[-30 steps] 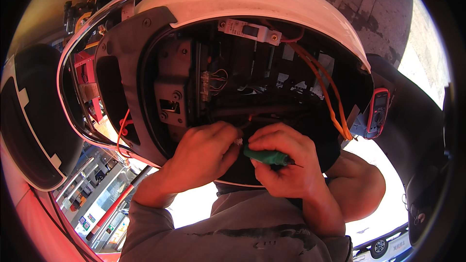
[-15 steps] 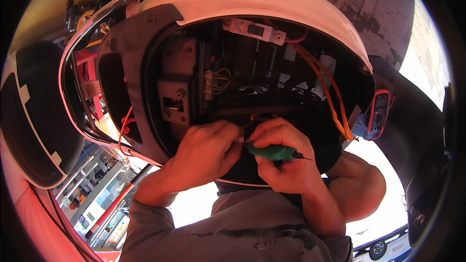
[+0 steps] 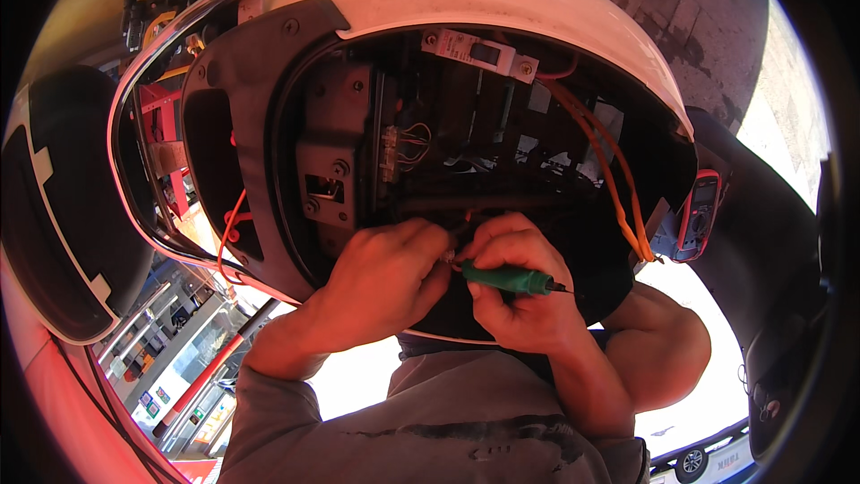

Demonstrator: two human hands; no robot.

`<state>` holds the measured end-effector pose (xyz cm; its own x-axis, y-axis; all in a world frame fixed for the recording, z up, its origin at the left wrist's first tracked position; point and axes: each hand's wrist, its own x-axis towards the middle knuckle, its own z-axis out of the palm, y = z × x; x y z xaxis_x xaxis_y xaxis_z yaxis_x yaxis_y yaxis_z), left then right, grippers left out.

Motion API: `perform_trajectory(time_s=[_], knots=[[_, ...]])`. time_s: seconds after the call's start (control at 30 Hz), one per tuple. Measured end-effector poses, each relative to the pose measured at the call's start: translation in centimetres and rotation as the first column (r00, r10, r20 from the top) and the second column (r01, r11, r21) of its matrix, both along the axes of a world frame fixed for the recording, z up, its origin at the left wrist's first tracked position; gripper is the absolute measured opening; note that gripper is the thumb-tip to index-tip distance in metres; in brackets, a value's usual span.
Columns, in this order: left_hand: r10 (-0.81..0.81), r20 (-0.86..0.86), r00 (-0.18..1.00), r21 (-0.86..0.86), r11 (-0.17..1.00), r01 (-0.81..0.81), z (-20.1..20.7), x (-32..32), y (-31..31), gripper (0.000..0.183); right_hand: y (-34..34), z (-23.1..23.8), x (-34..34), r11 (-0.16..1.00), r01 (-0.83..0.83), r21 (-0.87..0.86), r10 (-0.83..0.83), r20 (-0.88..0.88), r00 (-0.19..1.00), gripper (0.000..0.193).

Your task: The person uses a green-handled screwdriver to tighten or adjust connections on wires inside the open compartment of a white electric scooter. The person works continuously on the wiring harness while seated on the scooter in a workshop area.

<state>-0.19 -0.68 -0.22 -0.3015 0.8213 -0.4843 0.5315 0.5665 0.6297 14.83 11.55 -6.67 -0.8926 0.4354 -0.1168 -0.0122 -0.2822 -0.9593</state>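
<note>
Both my hands meet over the near edge of the dark open compartment [image 3: 502, 125] of a white scooter-like body. My left hand [image 3: 381, 273] is closed, its fingertips pinching a small clear or whitish connector piece [image 3: 449, 256]. My right hand [image 3: 533, 255] grips a green-handled tool [image 3: 509, 280], lying roughly level across the fingers. One end of the tool points at the connector piece; a thin dark shaft or lead sticks out of the other. Whether its tip touches the connector is too small to tell. My right fingertips are almost against my left ones.
A white breaker switch [image 3: 482, 54] sits at the compartment's far rim. Orange cables [image 3: 623, 188] run down its right side. A terminal block with thin wires [image 3: 390, 152] is beside a metal latch bracket [image 3: 336, 161]. Further right rests a red-edged multimeter [image 3: 700, 211].
The view has shifted slightly, moving the compartment a little right and down. My hands keep the same grips, with the green tool still at the connector piece.
</note>
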Motion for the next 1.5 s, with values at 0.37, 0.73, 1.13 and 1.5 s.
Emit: perform_trajectory(time_s=[0.37,0.73,1.13,1.5], knots=[[0.017,-0.001,1.0,-0.004,1.0,-0.017,-0.1,0.1,0.0,0.02,-0.6,-0.2,0.1,0.998,0.03,-0.048,-0.029,0.013,0.999,0.031],[0.009,-0.012,1.0,0.015,1.0,-0.008,0.0,0.1,0.1,0.017,-0.7,-0.5,0.3,0.98,-0.01,-0.197,0.017,0.037,0.999,0.033],[0.01,-0.037,0.999,0.096,0.995,-0.007,-0.6,0.2,-0.4,0.016,-1.0,-0.4,0.6,0.958,-0.047,-0.284,0.05,0.004,0.999,0.04],[0.023,-0.036,0.999,0.092,0.996,-0.019,-0.8,0.3,-0.7,0.015,-1.4,0.1,0.4,0.929,0.017,-0.369,-0.013,0.013,1.0,0.039]])
